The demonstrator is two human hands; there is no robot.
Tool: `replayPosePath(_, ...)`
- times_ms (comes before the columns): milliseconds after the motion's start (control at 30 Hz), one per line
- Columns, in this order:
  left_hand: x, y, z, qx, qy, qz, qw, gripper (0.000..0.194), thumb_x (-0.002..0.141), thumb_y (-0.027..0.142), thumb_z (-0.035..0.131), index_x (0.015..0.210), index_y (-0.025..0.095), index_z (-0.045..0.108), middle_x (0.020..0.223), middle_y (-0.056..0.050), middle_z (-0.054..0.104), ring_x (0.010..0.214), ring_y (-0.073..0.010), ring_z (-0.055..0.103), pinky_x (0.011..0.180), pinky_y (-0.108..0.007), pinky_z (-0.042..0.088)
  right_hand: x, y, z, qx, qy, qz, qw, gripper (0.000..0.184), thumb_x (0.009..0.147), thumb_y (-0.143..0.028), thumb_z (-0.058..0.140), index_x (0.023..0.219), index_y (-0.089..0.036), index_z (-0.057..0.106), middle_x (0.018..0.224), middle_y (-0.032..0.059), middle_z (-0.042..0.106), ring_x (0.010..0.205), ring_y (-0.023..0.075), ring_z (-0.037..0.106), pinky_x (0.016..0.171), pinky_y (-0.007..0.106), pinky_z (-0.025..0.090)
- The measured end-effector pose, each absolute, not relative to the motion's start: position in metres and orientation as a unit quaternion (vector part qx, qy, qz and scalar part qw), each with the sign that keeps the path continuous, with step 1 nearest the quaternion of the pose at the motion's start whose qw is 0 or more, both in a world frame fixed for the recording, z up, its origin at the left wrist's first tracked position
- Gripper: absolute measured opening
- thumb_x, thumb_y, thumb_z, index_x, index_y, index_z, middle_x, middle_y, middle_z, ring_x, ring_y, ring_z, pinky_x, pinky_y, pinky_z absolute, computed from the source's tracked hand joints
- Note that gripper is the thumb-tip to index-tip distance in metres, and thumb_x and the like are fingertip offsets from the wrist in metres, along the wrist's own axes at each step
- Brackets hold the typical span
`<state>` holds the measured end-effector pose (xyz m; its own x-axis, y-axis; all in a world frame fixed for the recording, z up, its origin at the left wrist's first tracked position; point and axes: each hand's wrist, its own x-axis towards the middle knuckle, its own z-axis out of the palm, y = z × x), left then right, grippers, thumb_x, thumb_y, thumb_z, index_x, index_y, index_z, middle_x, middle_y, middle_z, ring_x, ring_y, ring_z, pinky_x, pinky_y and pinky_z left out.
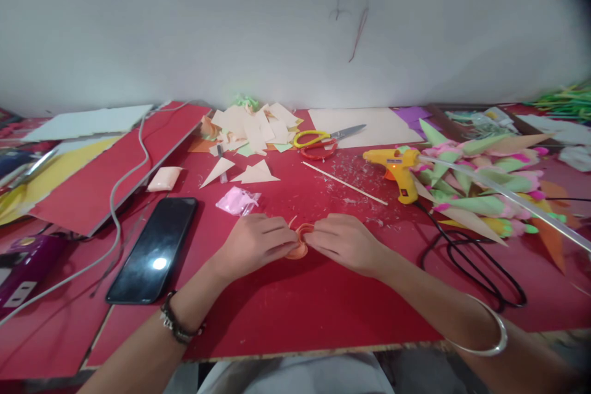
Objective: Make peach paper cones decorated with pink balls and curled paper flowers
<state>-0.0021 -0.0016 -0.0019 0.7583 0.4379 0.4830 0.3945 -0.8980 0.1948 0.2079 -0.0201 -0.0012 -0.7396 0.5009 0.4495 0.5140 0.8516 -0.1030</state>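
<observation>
From where I'm standing, using the black phone as reference: curled orange piece is right of phone, above the red tabletop, between the two hands; left hand has its fingers closed on the near-phone side of it; right hand pinches the other side; fingers hide most of the piece, so exact grip points can't be read.

Containers: clear plastic packet right of phone and a bit beyond it, pink stuff inside, contents too blurred to name; small cream packet just beyond phone's far end, looks filled, can't tell with what; dark tray far off beyond and right of phone, crumpled clear plastic and greenish bits in it.

Rest: yellow glue gun well right of phone, lying on its side, clear glue stick projecting from its back; pile of green and pink cones further right, behind the stick; yellow-handled scissors and cream paper scraps beyond phone, to its right; thin pale stick between phone and glue gun, nearer the gun.
</observation>
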Motion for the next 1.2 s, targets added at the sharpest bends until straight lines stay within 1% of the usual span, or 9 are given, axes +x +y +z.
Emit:
replayPosePath(300,-0.0014,-0.0012,-0.0021,0.935,0.223,0.272,0.038,0.011,0.082,0.023,0.05,0.076,0.018,0.057,0.07,0.001,0.063,0.06,-0.0077,0.055,0.054,-0.02,0.038,0.2072,-0.0191,-0.001,-0.276,-0.934,-0.009,0.228,0.035,0.092,-0.023,0.028,0.075,-0.016,0.058,0.064,0.0008,0.057,0.059,0.0114,0.046,0.058,0.023,0.031)
replayPosePath(1200,-0.0016,-0.0012,-0.0016,0.937,0.226,0.264,0.038,0.014,0.083,0.025,0.048,0.075,0.018,0.057,0.07,0.001,0.062,0.059,-0.0074,0.054,0.054,-0.019,0.036,0.2067,-0.0188,-0.0029,-0.278,-0.935,-0.007,0.219,0.031,0.091,-0.023,0.032,0.073,-0.016,0.057,0.064,0.0002,0.057,0.059,0.0116,0.046,0.058,0.023,0.031)
